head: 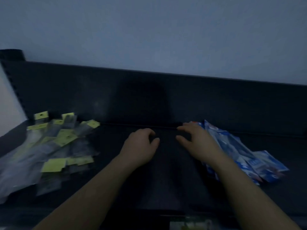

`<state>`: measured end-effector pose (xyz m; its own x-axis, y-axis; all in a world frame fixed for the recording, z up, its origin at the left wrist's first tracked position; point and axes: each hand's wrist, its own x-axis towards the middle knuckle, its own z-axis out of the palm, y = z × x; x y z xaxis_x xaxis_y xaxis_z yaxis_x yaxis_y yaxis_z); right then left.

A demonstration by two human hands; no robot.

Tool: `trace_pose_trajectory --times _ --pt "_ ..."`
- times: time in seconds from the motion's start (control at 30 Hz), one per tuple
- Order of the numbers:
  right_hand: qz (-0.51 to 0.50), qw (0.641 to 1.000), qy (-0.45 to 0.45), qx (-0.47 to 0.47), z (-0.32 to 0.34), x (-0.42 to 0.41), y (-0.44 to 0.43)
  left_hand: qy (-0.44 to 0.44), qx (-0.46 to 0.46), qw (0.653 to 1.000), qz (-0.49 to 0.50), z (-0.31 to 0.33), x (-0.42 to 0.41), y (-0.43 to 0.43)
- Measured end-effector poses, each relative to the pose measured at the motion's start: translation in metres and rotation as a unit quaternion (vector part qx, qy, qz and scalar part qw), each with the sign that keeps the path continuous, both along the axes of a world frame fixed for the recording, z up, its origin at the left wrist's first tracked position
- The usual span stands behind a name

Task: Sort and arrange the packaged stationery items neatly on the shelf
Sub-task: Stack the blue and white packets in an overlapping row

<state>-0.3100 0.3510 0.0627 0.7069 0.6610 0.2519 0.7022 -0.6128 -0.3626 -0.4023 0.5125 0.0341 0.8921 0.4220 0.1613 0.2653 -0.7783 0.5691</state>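
The dim, blurred head view shows a dark shelf. On its left lies a loose pile of clear packets with yellow header cards. Several blue and white packets lie fanned out on the right. My left hand hovers over the bare middle of the shelf, its fingers loosely curled with nothing visible in them. My right hand is just to its right, fingers spread and bent downward. Its outer edge lies against the left side of the blue packets. Neither hand grips a packet.
A dark back panel rises behind the shelf, with a pale wall above it. A light upright surface borders the shelf at far left. Pale packaging shows below the shelf's front edge.
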Motion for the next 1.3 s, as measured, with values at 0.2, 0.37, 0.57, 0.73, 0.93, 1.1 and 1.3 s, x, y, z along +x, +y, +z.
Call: trace_pose_trajectory --times 0.2,0.37,0.57,0.73,0.93,1.1,1.3 --pt "-0.156 0.984 0.076 -0.046 -0.015 0.068 -0.118 0.059 -0.064 0.994 -0.066 -0.011 0.06 -0.081" --pt "-0.168 0.962 0.21 -0.043 -0.046 0.101 -0.176 0.074 -0.2 0.974 -0.075 -0.018 0.097 -0.133" --pt "-0.118 0.971 0.197 -0.067 -0.064 0.114 -0.179 0.112 -0.165 0.98 -0.024 -0.025 0.119 -0.156" --pt "-0.036 0.967 0.246 -0.056 -0.058 0.11 -0.16 0.08 -0.18 0.98 0.033 -0.022 0.114 -0.145" --pt "0.015 0.934 0.346 0.091 -0.055 0.102 -0.138 0.066 -0.103 0.988 0.094 -0.01 0.088 -0.129" --pt "-0.004 0.95 0.291 0.117 -0.057 0.114 -0.142 0.025 0.065 0.984 0.164 -0.01 0.095 -0.148" --pt "0.052 0.956 0.261 0.123 -0.063 0.112 -0.15 0.059 0.002 0.983 0.176 -0.011 0.121 -0.17"
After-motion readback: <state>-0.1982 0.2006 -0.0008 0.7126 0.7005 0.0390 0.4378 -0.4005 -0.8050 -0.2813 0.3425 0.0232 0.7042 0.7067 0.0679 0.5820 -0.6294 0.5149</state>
